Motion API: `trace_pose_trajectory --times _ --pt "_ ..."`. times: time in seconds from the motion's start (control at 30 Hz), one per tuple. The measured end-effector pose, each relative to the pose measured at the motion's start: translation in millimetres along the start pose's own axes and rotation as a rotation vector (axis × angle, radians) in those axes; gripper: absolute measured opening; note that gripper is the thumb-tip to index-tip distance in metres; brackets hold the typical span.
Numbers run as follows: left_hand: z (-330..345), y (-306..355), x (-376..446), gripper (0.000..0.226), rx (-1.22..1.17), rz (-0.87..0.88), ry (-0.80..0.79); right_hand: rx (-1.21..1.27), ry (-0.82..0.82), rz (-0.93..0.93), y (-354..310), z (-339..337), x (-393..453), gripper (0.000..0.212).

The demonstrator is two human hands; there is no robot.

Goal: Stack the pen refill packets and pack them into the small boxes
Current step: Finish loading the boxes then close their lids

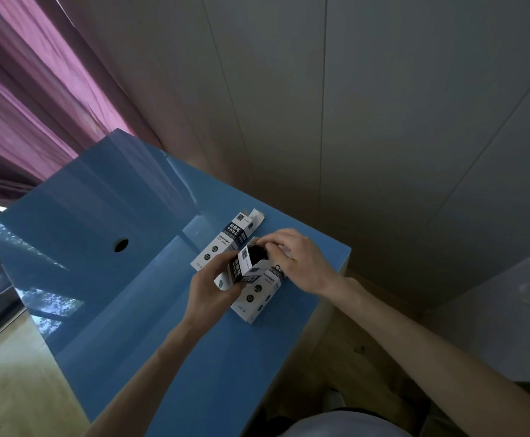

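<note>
My left hand [208, 287] grips a small white and dark box [241, 269], tilted up off the blue table [131, 279], its open end showing a dark inside. My right hand [295, 257] rests its fingertips at that open end, on the box's flap; whether it pinches anything is hidden. A second box [257, 298] lies flat on the table under and right of the held one. A third box [226, 239] lies farther back, its end flap open. I see no loose refill packets.
The table's right edge [336, 279] runs close to the boxes, with floor below. A round hole [121, 245] sits in the tabletop to the left. A purple curtain [37, 89] hangs at the back left, a grey wall behind.
</note>
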State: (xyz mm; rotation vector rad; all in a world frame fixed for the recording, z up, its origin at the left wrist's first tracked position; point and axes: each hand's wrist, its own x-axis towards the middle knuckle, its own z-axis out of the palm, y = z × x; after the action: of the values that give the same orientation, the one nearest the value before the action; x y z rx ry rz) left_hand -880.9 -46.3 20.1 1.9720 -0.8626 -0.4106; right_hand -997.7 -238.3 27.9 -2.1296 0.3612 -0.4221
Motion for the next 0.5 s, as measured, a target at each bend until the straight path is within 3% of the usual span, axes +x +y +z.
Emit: trace_pose_trajectory --times 0.2,0.3,0.37,0.43,0.5 --pt "2 -4 13 0.060 0.016 -0.040 -0.015 -0.078 -0.115 0.004 8 13 14 0.050" --pt "5 -4 24 0.060 0.069 -0.034 -0.023 -0.031 0.134 0.007 20 16 11 0.047" --pt "8 -4 32 0.059 0.156 -0.045 -0.003 0.051 0.324 0.110 31 15 3 0.036" --pt "12 -5 42 0.059 0.235 -0.082 0.017 0.098 0.368 0.269 44 14 -6 0.034" --pt "17 -4 51 0.061 0.301 -0.119 0.016 0.058 0.293 0.402 57 16 -15 0.042"
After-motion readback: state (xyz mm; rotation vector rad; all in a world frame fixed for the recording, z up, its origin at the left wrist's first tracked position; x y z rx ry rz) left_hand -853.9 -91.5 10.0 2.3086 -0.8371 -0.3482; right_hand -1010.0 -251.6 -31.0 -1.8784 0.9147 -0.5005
